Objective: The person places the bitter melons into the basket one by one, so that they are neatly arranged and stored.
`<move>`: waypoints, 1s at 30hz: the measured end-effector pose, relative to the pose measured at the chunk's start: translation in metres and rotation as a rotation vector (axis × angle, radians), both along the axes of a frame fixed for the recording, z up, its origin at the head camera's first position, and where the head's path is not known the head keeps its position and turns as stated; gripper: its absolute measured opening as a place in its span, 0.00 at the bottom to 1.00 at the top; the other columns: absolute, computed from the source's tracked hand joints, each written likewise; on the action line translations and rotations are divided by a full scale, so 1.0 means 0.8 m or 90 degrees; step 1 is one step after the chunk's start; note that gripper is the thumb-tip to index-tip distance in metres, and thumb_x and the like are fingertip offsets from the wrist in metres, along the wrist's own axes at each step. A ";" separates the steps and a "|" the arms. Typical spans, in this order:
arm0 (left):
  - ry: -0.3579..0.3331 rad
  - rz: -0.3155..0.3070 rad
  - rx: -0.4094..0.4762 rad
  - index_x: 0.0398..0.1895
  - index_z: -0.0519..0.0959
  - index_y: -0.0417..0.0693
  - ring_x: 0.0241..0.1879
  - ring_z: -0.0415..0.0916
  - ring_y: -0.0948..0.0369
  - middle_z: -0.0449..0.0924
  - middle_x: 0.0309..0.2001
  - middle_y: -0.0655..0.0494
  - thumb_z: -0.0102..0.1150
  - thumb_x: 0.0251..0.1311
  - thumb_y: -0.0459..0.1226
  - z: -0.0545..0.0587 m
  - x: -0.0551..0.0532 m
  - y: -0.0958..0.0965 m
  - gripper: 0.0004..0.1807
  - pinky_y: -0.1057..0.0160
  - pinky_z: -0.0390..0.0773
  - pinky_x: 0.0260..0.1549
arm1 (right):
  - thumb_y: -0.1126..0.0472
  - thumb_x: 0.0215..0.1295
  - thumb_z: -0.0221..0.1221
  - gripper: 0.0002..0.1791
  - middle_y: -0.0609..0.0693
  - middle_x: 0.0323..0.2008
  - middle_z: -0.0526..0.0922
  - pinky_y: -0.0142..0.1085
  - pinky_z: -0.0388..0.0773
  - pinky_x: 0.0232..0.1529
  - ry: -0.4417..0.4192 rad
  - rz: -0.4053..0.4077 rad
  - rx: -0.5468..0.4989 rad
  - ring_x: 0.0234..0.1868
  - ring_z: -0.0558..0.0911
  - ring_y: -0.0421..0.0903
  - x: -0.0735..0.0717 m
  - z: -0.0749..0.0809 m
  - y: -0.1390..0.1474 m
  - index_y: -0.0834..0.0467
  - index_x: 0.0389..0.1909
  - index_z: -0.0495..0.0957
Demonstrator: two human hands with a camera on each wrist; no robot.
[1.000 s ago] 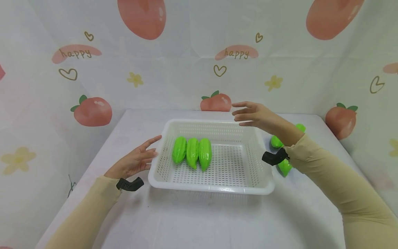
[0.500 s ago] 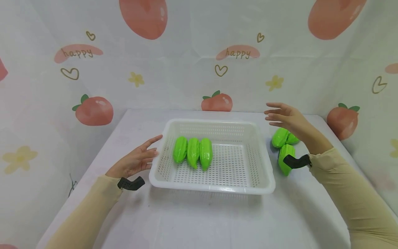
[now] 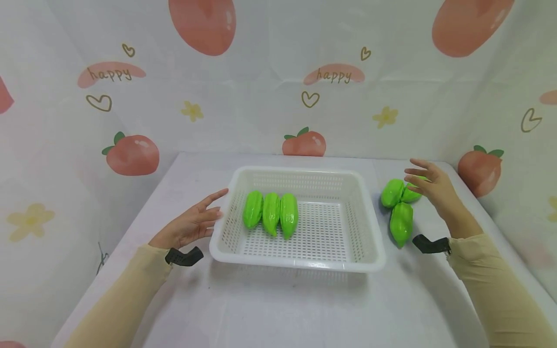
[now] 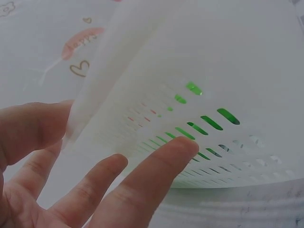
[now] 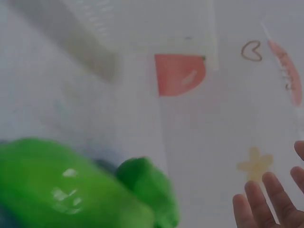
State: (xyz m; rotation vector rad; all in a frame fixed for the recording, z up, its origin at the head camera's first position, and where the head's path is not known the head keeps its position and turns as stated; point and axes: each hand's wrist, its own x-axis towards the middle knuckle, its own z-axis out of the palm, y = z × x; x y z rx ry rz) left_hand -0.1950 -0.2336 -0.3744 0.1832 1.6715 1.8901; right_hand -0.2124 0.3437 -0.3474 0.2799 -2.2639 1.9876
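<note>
green glossy tapered vegetables [image 3: 271, 212], white basket [image 3: 300, 264], left hand [image 3: 190, 225], right hand [image 3: 432, 184], both loosely spread

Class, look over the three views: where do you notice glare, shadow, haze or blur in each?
Head: glare along the near rim of the white basket, soft shadow on the table beneath it; left wrist: basket wall hazy and washed out; right wrist: the large green fruit looks blurred, with bright highlights.

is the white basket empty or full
Partly filled: three green gourd-like pieces lie in the left of the white basket; the floor to their right is bare.
</note>
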 end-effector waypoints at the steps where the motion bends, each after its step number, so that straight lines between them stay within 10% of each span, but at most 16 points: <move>1: 0.000 -0.001 0.001 0.77 0.46 0.68 0.54 0.79 0.56 0.69 0.63 0.54 0.49 0.71 0.32 0.000 0.000 0.000 0.38 0.54 0.81 0.51 | 0.68 0.69 0.55 0.21 0.33 0.42 0.80 0.18 0.79 0.40 -0.005 -0.012 0.009 0.40 0.81 0.26 0.002 -0.005 0.004 0.40 0.55 0.70; 7: 0.002 0.012 -0.012 0.77 0.47 0.68 0.52 0.80 0.57 0.69 0.61 0.55 0.50 0.71 0.34 0.002 0.000 0.003 0.38 0.53 0.82 0.48 | 0.62 0.71 0.54 0.25 0.31 0.43 0.73 0.18 0.78 0.40 -0.056 -0.078 0.140 0.40 0.76 0.20 0.012 -0.035 0.025 0.48 0.67 0.64; 17: -0.001 0.023 -0.027 0.76 0.48 0.69 0.52 0.81 0.58 0.70 0.60 0.56 0.51 0.70 0.35 0.001 0.000 0.003 0.38 0.52 0.81 0.49 | 0.51 0.74 0.50 0.39 0.79 0.65 0.57 0.19 0.77 0.37 -0.183 -0.051 0.312 0.37 0.67 0.16 0.024 -0.067 0.032 0.71 0.73 0.45; 23: 0.000 0.017 -0.018 0.77 0.47 0.68 0.53 0.80 0.58 0.69 0.61 0.56 0.50 0.71 0.34 0.002 0.000 0.003 0.38 0.52 0.80 0.50 | 0.49 0.74 0.48 0.39 0.81 0.64 0.56 0.23 0.76 0.41 -0.228 -0.027 0.376 0.53 0.78 0.53 0.026 -0.075 0.029 0.72 0.72 0.46; 30: 0.004 0.012 -0.017 0.77 0.47 0.69 0.53 0.80 0.57 0.68 0.62 0.54 0.50 0.71 0.35 0.002 -0.001 0.002 0.38 0.52 0.80 0.50 | 0.47 0.74 0.47 0.41 0.83 0.65 0.53 0.63 0.66 0.62 -0.232 -0.002 0.405 0.65 0.60 0.76 0.029 -0.075 0.024 0.72 0.72 0.46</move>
